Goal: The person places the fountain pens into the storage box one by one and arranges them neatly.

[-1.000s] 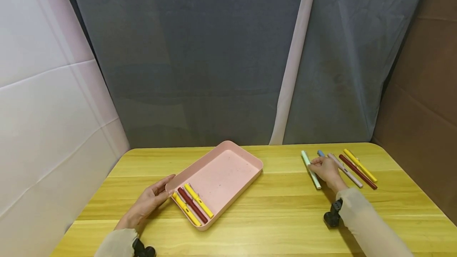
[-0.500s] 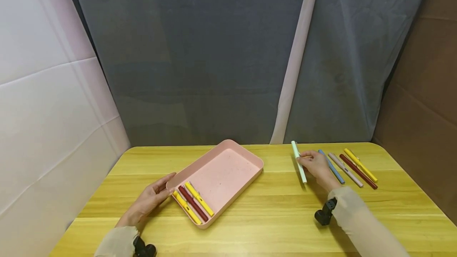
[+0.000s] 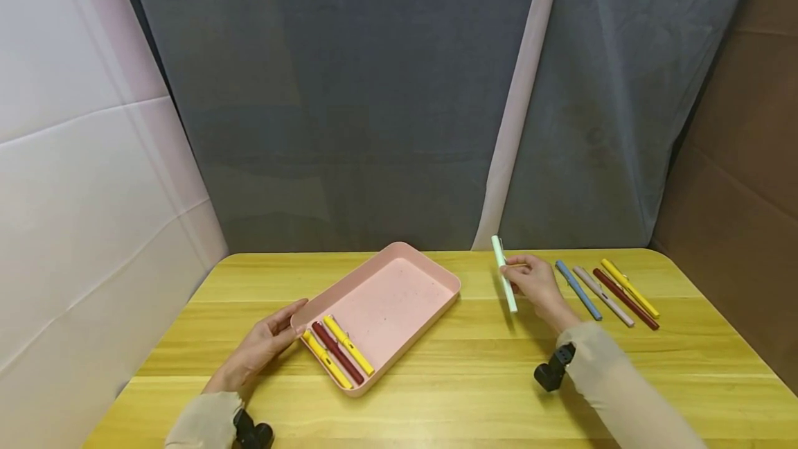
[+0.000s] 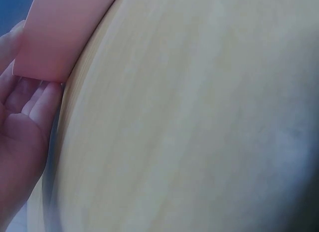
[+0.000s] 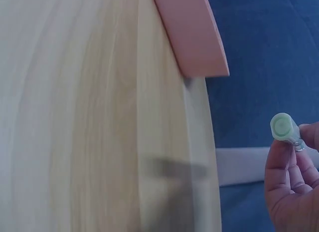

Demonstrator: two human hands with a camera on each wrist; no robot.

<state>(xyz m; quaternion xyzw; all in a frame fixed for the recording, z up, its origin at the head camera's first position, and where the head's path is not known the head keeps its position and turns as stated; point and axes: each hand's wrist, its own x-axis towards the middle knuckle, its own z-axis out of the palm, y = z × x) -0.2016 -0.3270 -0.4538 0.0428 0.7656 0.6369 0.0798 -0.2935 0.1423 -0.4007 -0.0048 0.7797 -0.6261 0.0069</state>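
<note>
While the mint-green pen [image 3: 504, 274] hung above the surface [image 3: 449, 380], right of the pink tray [image 3: 402, 296], the grip of the right hand [image 3: 537, 286] was clamped on it. The left hand [image 3: 258, 348] held the tray's left corner, near three pens [image 3: 338, 353] inside; four other pens [image 3: 603, 296] lay farther right.

One pink tray [image 3: 405, 296] holds three pens, two yellow pens [image 3: 349, 346] and one dark red pen [image 3: 337, 353]. Four more lie on the single bench [image 3: 436, 400]: one blue pen [image 3: 578, 290], one greyish-pink pen [image 3: 603, 297], a second dark red pen [image 3: 626, 300] and a third yellow pen [image 3: 630, 289]. One pale green pen [image 3: 507, 286], in the right hand [image 3: 537, 286], is the eighth. There are two hands, two sleeves [image 3: 623, 380], two black wrist cameras [image 3: 551, 369] and one pale strip [image 3: 520, 95].
</note>
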